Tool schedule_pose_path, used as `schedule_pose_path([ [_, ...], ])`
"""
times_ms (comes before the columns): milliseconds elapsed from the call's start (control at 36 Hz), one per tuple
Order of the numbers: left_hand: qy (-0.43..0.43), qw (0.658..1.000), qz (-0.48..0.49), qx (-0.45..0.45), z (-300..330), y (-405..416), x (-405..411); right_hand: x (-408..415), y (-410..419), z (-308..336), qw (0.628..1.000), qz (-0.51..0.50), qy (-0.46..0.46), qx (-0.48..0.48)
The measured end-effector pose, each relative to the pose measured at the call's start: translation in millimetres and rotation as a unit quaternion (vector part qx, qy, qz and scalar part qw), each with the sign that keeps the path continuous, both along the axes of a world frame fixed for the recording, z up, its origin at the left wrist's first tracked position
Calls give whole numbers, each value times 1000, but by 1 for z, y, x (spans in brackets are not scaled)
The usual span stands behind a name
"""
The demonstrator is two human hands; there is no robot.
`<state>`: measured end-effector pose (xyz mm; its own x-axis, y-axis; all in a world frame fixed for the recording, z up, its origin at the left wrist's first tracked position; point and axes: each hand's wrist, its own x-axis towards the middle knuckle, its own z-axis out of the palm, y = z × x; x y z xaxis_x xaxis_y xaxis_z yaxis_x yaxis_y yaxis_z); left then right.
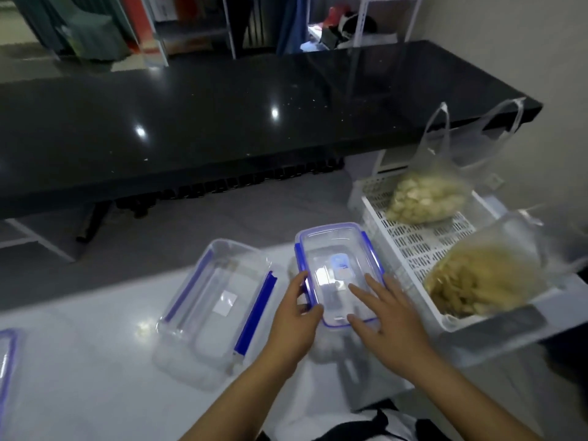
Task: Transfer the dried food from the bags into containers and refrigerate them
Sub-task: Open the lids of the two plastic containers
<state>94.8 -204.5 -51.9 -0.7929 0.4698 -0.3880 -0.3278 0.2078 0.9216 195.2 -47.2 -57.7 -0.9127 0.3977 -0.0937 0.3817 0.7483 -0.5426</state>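
Note:
A clear lidded container (334,249) with blue clips stands on the white table (95,361). My left hand (294,316) grips its left edge, thumb and fingers curled round the rim. My right hand (386,316) lies flat on the lid with straight, spread fingers. To the left a second clear container (216,310) with blue side clips lies on the table. In the white perforated basket (410,246) on the right sit two clear plastic bags of dried food: a pale one (426,200) at the back and a tan one (480,281) in front.
A blue-edged piece of another container (6,361) shows at the left edge. A long black glossy counter (222,122) runs across beyond the white table, with grey floor between. The basket overhangs the table's right side. Shelves and clutter fill the background.

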Motion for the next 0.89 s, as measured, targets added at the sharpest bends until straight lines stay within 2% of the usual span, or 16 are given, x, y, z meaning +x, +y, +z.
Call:
schedule_pose_path([
  [56,-24,999,28,10,-1,-13,5,9,-2,5,999,-16,17,-34],
  [167,-68,997,45,18,-9,-45,20,30,-4,14,972,-145,69,-174],
  [222,-80,996,37,22,-13,-61,30,38,-4,14,935,-212,63,-276],
  [333,-115,992,29,43,-20,-86,46,54,-10,11,823,-294,54,-483],
  [361,-124,991,30,50,-20,-90,50,59,-11,10,807,-297,51,-508],
  [417,-136,988,29,60,-21,-95,55,66,-12,10,799,-290,45,-525],
  [500,-149,986,29,66,-21,-100,59,67,-12,12,808,-282,45,-516],
  [694,-187,977,56,87,-25,-103,66,67,0,12,863,-258,5,-434],
  [806,-179,976,70,98,-26,-97,76,73,1,12,952,-164,19,-257],
  [889,-164,980,81,79,-17,-85,89,68,-10,24,988,-41,25,-149],
])
